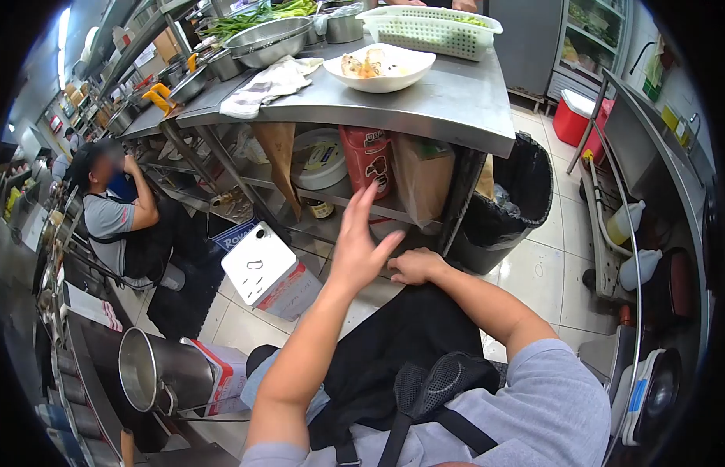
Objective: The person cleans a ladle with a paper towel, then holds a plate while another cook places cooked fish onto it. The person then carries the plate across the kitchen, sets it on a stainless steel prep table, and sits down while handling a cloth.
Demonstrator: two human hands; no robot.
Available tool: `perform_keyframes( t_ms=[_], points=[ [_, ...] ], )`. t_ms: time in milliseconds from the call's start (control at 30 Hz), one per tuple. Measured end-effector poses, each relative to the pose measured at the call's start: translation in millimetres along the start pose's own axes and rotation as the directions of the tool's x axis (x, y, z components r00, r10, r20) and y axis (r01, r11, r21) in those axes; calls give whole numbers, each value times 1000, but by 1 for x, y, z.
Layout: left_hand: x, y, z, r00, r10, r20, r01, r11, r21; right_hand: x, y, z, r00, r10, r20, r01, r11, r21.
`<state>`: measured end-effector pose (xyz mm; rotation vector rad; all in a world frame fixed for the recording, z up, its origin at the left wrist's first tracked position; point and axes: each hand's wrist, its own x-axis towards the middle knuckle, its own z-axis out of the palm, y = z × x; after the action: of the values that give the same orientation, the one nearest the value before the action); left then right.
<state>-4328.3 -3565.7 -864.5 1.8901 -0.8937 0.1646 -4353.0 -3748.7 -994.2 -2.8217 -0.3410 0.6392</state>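
My left hand (358,241) is raised before the shelf under the steel table, its fingers stretched out and thumb apart, with nothing in it. Behind its fingertips stands a red printed container (367,159) on the lower shelf; I cannot tell whether they touch. My right hand (415,265) rests at the front of my black apron (409,327), its fingers curled in and no object visible in them. On the table (464,105) above, a white bowl (379,74) holds some food. A striped cloth (270,87) lies left of the bowl.
A pale perforated basket (432,31) and metal bowls stand on the table; another person's hands show behind it. A black-lined trash bin (506,210) is at right. White-topped tin (259,263) and steel pot (148,370) are at left. A seated person (121,210) is further left.
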Motion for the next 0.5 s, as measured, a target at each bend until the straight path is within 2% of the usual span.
perform_keyframes(
  t_ms=[67, 167, 200, 233, 400, 433, 500],
  points=[
    [45, 9, 35, 990, 115, -77, -107, 989, 106, 0, 5, 2, 999, -9, -38, 9, 1000, -1],
    [99, 25, 71, 994, 73, -83, -69, 996, 49, -13, 1, -5, 997, 60, -46, -59, 998, 27],
    [113, 19, 83, 990, 130, -47, -111, 952, 285, -15, 3, -5, 997, 58, -42, -57, 998, 22],
    [119, 21, 90, 985, 175, -1, -150, 849, 506, -16, 6, -4, 996, 57, -68, -56, 998, 22],
    [125, 39, 110, 987, 156, 37, -139, 716, 684, -14, 20, 2, 988, 29, -153, -18, 997, 72],
    [126, 45, 109, 993, 80, 82, -113, 777, 619, -12, 25, 4, 990, 32, -141, -22, 997, 68],
    [137, 35, 117, 996, 14, 91, -67, 790, 609, -10, 29, 7, 990, 38, -135, -31, 998, 52]
  ],
)
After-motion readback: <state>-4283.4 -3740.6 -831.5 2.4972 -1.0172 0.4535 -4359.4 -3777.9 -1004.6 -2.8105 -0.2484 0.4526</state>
